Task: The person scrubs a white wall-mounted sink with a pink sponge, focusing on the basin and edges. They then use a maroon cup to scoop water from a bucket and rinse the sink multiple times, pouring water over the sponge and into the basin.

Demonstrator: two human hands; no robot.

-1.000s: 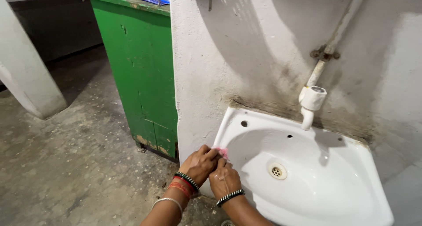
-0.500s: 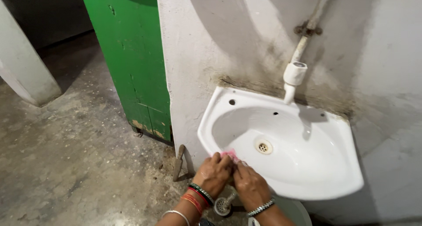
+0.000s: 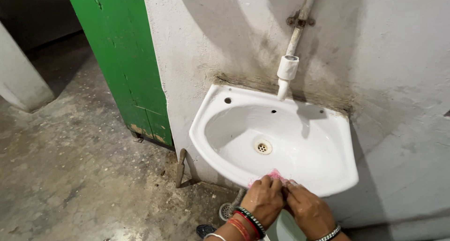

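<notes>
My left hand [image 3: 263,202] and my right hand [image 3: 308,209] are pressed together at the front rim of a white wall-mounted washbasin [image 3: 328,170]. Between the fingertips of both hands sits a small pink scrubbing cloth [image 3: 275,175], lying against the basin's front edge. Both wrists carry bangles. A round metal drain [image 3: 263,147] lies in the middle of the bowl. Above the bowl a white plastic tap [image 3: 286,74] hangs from a pipe on the stained wall.
A green wooden cabinet [image 3: 126,63] stands left of the wall corner. A small trowel-like tool [image 3: 180,166] leans against the wall base below the basin. A floor drain cover [image 3: 226,211] sits under the basin. Rough concrete floor [image 3: 70,166] spreads to the left.
Both hands with the pink cloth have slid along the rim from its left side to the front edge. The view has shifted right and down, showing more of the basin.
</notes>
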